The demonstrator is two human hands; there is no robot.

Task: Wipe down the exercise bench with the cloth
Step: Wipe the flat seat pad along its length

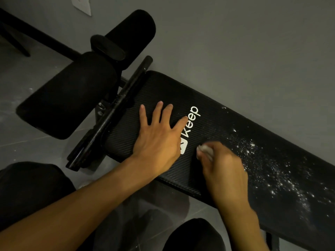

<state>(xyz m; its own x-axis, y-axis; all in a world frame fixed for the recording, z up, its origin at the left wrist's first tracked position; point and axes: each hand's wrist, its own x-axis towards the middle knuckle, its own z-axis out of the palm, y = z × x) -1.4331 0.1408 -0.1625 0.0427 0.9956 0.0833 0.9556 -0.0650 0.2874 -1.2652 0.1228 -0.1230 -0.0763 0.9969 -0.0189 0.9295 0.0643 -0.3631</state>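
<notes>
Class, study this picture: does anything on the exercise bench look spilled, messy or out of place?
Yes. White powdery specks lie scattered over the black bench pad, right of the Keep logo, looking like spilled dust. The right hand holds a white cloth beside them; the left hand rests flat on the clean part.

The left hand point(157, 140) lies flat, fingers spread, on the black bench point(213, 124) beside the logo point(190, 125), while the right hand point(223, 167) grips a white cloth point(205, 151) next to scattered white powder point(275, 171).
</notes>
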